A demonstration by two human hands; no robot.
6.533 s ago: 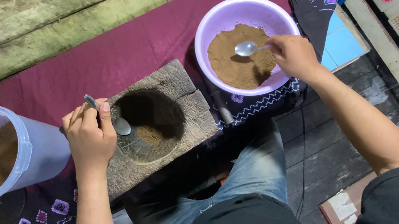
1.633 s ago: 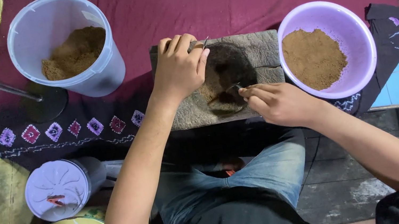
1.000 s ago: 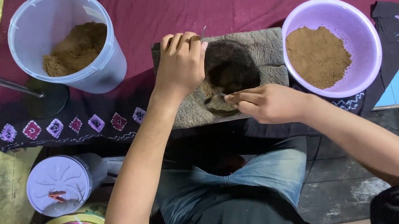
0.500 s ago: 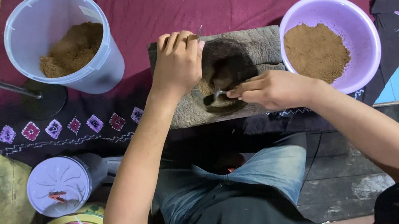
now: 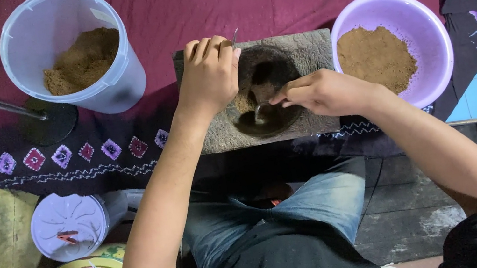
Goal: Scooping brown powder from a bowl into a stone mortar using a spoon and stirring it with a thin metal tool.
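Your left hand (image 5: 210, 75) is sitting on the left rim of the stone mortar (image 5: 262, 91), fingers curled together around a thin metal utensil (image 5: 233, 37) poking out past your knuckles. Your right hand (image 5: 323, 92) is reaching into the bowl from the right, fingertips pinched tight on a spoon (image 5: 260, 113) that's resting on the brown powder (image 5: 249, 97) down inside. Just right of that hand you're looking at a purple bowl (image 5: 422, 26) of the same powder. Up left of your left hand, a clear tub (image 5: 72, 52) is holding more, all on the maroon cloth (image 5: 180, 14).
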